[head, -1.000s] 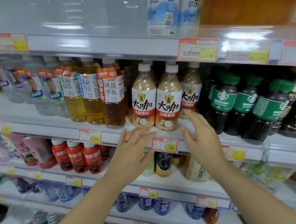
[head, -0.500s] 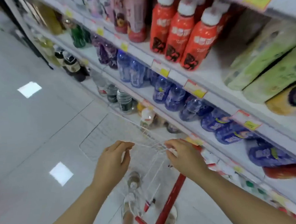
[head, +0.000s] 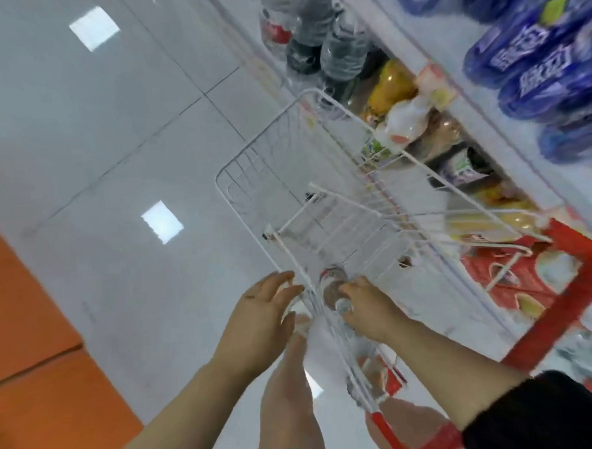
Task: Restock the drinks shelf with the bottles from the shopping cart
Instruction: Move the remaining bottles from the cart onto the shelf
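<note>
Two hands reach into your white wire shopping cart [head: 305, 175]. Your right hand [head: 364, 303] sits inside the basket at its near edge, fingers curled around the top of a clear bottle [head: 332, 286] with a red band near its cap; the bottle stands at the cart's near left corner. Your left hand [head: 258, 312] hovers just outside the cart's left rim, fingers spread, grasping nothing. Drinks shelf [head: 452, 89], along the cart's right side: blue bottles [head: 532, 57] on an upper tier, clear water bottles [head: 333, 44] and yellowish ones lower down, all blurred.
</note>
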Demonstrator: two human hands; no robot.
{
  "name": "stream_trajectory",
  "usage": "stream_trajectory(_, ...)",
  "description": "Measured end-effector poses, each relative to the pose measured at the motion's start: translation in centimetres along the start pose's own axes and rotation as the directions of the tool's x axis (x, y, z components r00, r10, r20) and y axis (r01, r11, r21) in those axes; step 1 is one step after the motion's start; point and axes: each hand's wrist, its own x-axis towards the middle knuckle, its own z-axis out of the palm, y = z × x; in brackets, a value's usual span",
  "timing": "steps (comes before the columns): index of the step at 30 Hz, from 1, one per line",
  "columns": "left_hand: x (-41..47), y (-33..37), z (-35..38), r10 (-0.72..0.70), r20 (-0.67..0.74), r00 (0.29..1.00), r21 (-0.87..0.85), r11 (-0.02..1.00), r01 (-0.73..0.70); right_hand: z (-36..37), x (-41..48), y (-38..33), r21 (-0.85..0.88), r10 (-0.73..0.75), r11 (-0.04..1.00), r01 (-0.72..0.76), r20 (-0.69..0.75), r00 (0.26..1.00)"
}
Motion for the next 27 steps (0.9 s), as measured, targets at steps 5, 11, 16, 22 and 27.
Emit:
stream_trajectory(5,0.5,-0.6,1.2,-0.034,-0.050,0.998,-0.043,0.999,0.032,1.9,2.6,0.5,0.024,-0.036,0.999,0.036,0.017,0.999)
stream_trajectory(11,1.4,0.7,-0.4,-0.160,0.097,0.982,-0.149,0.974,0.174,-2.1,0.0,0.6,0.165,-0.007,0.986,0.029,-0.138,0.990)
stream_trajectory(16,2.6,5.4,-6.0,-0.127,0.163,0.978,-0.101,0.984,0.144,-10.6,-9.4,-0.8,0.240,-0.113,0.949,0.206,-0.350,0.930)
stream_trajectory(22,3.8,17.0,-17.0,0.233,0.049,0.971,-0.202,0.955,-0.219,-20.8,-26.2,-1.4,0.061,-0.254,0.918,0.392,-0.670,0.697)
stream_trajectory(27,3.7,26.5,-24.6,0.505,0.056,0.862,-0.226,0.847,-0.482,-26.3,-39.5,-2.6,-0.116,-0.325,0.904,0.411,-0.813,0.484)
